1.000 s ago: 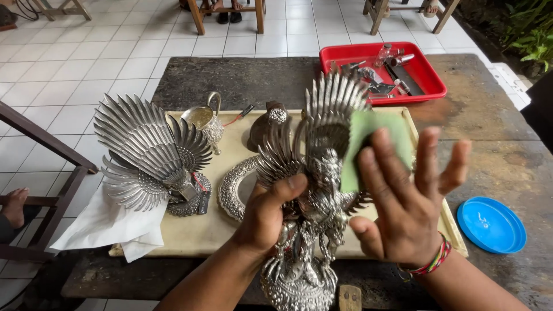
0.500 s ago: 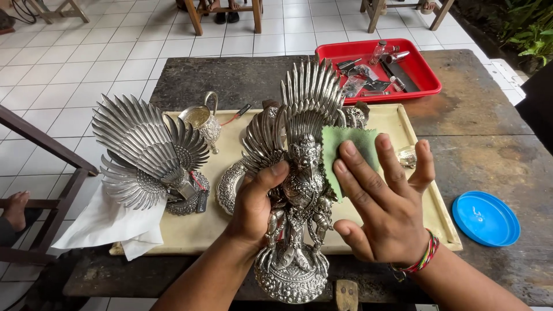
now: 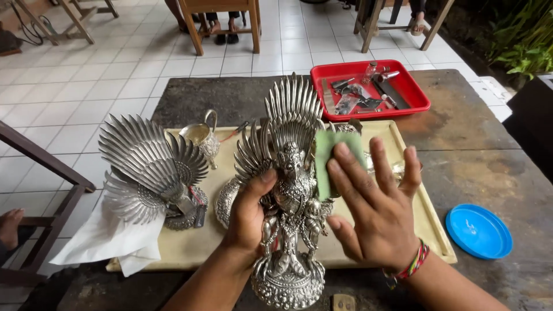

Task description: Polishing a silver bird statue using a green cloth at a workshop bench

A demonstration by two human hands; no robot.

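Observation:
An upright silver winged statue (image 3: 291, 173) stands on its round base at the table's near edge. My left hand (image 3: 249, 210) grips it around the middle from the left. My right hand (image 3: 377, 210) lies flat, fingers spread, pressing a green cloth (image 3: 329, 158) against the statue's right wing. A bracelet of coloured threads circles my right wrist.
A cream tray (image 3: 415, 201) carries a second silver winged figure (image 3: 147, 167), a small silver jug (image 3: 201, 136) and white paper (image 3: 109, 239). A red tray (image 3: 412, 86) with tools sits at the back, a blue lid (image 3: 478, 230) on the right. Another person's hand (image 3: 10, 226) shows at far left.
The statue has been brought upright and slightly left. My right hand with the green cloth has slid down and closed flat against the right wing.

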